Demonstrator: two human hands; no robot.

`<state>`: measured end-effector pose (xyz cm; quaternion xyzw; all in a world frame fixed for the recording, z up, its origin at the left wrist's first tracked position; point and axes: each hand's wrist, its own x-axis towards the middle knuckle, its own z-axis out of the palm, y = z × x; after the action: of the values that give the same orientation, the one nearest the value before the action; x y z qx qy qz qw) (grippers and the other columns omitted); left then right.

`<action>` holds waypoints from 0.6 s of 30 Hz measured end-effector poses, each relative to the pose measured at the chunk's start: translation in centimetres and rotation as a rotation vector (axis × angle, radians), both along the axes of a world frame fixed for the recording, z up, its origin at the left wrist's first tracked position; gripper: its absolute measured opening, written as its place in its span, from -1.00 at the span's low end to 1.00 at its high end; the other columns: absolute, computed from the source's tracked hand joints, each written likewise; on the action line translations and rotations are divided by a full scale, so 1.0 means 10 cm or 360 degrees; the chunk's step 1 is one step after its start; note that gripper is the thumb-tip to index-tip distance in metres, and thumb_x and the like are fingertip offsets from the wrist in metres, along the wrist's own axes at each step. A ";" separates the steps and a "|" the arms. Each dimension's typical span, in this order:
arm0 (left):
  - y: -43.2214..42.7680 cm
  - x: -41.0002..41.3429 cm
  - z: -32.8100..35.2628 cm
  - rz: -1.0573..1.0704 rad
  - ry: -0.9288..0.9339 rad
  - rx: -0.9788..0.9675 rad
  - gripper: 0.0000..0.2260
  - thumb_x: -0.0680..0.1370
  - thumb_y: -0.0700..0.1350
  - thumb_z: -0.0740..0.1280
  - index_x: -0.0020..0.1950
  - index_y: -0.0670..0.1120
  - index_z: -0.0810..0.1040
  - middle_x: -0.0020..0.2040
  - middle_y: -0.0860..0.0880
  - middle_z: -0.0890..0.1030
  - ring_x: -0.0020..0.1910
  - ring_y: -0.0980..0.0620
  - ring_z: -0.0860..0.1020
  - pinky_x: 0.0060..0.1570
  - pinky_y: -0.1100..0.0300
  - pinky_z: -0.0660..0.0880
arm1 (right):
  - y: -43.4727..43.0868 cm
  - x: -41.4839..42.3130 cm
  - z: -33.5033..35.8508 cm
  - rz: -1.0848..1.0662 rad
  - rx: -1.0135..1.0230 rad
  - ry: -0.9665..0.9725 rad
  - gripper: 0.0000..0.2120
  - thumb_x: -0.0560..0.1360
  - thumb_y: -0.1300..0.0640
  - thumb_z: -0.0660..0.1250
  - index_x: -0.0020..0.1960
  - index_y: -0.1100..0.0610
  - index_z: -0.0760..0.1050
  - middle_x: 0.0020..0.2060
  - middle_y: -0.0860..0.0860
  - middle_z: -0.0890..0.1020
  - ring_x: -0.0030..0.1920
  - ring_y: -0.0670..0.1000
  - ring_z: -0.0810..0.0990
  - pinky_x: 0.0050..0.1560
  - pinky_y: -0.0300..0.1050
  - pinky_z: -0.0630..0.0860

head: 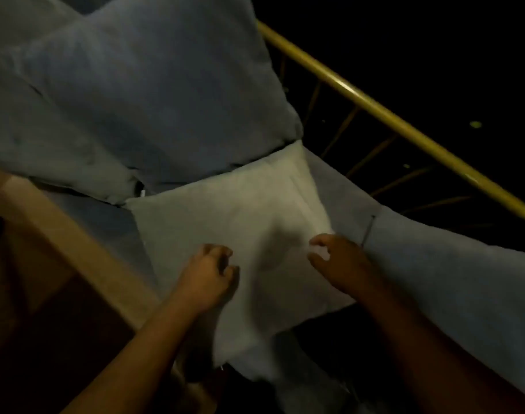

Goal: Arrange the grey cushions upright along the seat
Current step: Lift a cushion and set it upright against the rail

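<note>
A pale grey cushion (240, 222) lies in the middle of the dim view, leaning toward the seat's back. My left hand (209, 274) rests on its lower left part with fingers curled. My right hand (336, 261) is at its right edge, fingers curled around a bit of the fabric. A larger blue-grey cushion (153, 94) stands behind it at the upper left, overlapping another grey cushion (25, 132) at the far left. One more grey cushion (452, 273) lies to the right, partly under my right forearm.
A yellow rail (383, 115) with thin spindles runs diagonally along the back right of the seat. A wooden seat edge (76, 243) crosses the lower left. Beyond the rail and below the seat everything is dark.
</note>
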<state>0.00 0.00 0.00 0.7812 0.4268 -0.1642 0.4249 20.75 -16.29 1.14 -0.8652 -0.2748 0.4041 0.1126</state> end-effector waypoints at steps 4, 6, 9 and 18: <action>0.37 -0.34 -0.33 0.0353 0.0153 0.0279 -0.50 0.44 0.07 0.37 0.34 0.02 0.34 0.35 -0.18 0.29 0.32 -0.27 0.30 0.34 -0.09 0.25 | 0.43 0.16 -0.41 -0.0203 0.0047 0.0009 -0.42 0.44 -0.11 0.37 0.40 0.03 0.35 0.36 0.15 0.38 0.32 0.21 0.41 0.32 0.10 0.37; 0.45 -0.49 -0.50 0.0746 0.0147 0.0140 -0.32 0.34 0.17 0.45 0.37 0.11 0.24 0.43 -0.16 0.21 0.38 -0.25 0.25 0.35 -0.12 0.25 | 0.56 0.22 -0.62 -0.0423 0.0063 -0.0009 -0.32 0.39 -0.26 0.34 0.44 -0.08 0.27 0.41 0.13 0.35 0.35 0.24 0.38 0.32 0.20 0.36; 0.48 -0.62 -0.73 0.1269 -0.0100 -0.0151 -0.13 0.27 0.15 0.52 0.44 0.06 0.13 0.40 -0.13 0.33 0.33 -0.17 0.37 0.29 -0.02 0.35 | 0.62 0.28 -0.84 -0.0597 0.0045 0.0004 -0.20 0.31 -0.40 0.32 0.46 -0.24 0.12 0.46 0.08 0.27 0.41 0.25 0.28 0.36 0.24 0.30; 0.32 -0.59 -0.68 0.1626 -0.0375 -0.0416 -0.32 0.40 -0.01 0.45 0.44 -0.03 0.22 0.22 0.00 0.46 0.14 -0.01 0.48 0.12 0.13 0.39 | 0.55 0.17 -0.63 -0.0723 0.0149 0.0150 0.04 0.21 -0.35 0.44 0.51 -0.20 -0.05 0.44 0.12 0.31 0.35 0.20 0.38 0.29 0.11 0.41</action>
<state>-5.92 3.17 -6.84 0.4280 0.6777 0.1003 0.5894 22.46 -10.79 -5.13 -0.8787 -0.0860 0.3952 0.2534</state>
